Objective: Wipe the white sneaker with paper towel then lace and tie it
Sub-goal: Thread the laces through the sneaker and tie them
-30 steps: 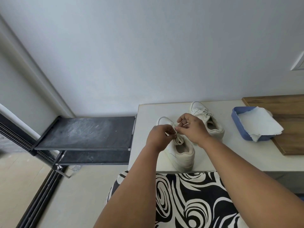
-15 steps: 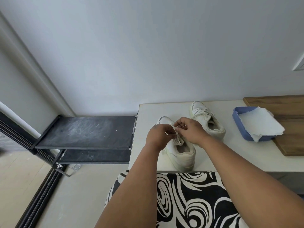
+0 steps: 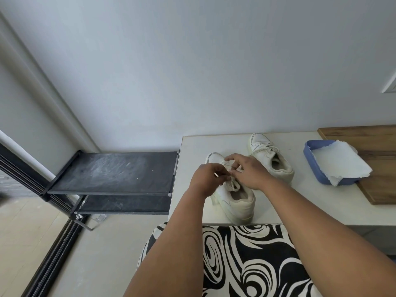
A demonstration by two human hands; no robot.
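Observation:
A white sneaker [image 3: 237, 202] stands on the pale table [image 3: 289, 202], heel toward me, toe pointing away. Both hands meet above its tongue. My left hand [image 3: 205, 179] pinches one strand of the shoelace [image 3: 234, 185] and my right hand [image 3: 249, 171] pinches the other, fingertips almost touching. The hands cover the front of the lacing. A second white sneaker [image 3: 270, 159], laced with a bow, sits just behind and to the right. A crumpled paper towel [image 3: 340, 162] lies in a blue tray [image 3: 310, 159] further right.
A wooden board [image 3: 377, 151] lies under the tray at the table's right end. A black two-tier metal shoe rack [image 3: 115, 174] stands left of the table. A black-and-white patterned cloth [image 3: 246, 260] covers my lap at the table's front edge. A grey wall runs behind.
My right hand's fingers have shifted a little over the lace and drawn closer to my left hand's fingertips. The sneaker stays in place.

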